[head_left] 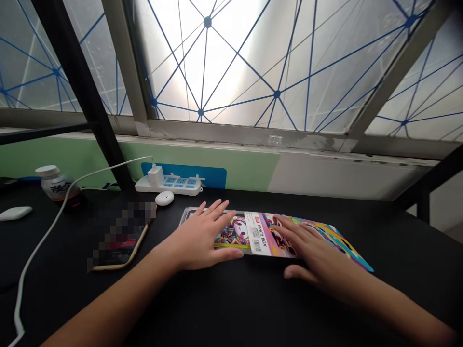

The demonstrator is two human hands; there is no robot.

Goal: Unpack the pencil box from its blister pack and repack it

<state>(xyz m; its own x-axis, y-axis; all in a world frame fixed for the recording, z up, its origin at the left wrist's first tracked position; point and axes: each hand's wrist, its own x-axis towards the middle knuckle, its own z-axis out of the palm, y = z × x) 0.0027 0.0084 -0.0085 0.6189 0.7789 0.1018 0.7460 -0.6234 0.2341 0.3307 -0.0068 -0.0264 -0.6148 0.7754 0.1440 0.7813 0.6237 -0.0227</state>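
A colourful pencil box [235,231] with a cartoon face lies flat on the black desk, and a white and pink label reading "PENCIL BOX" [257,233] wraps its right part. My left hand [202,236] rests over the box's left end, fingers spread and thumb along the near edge. Over the right part lies my right hand [307,246], its fingers stretched out and its thumb apart on the near side. A bright patterned sheet or booklet [342,241] shows beyond my right hand; its left part is hidden under that hand. Neither hand is closed around anything.
A phone [123,246], partly blurred out, lies left of my left hand. Behind stand a white power strip [170,184] with a charger [155,176], a round white case [164,198] and a white-capped bottle [58,185]. A white cable [54,219] crosses the left side.
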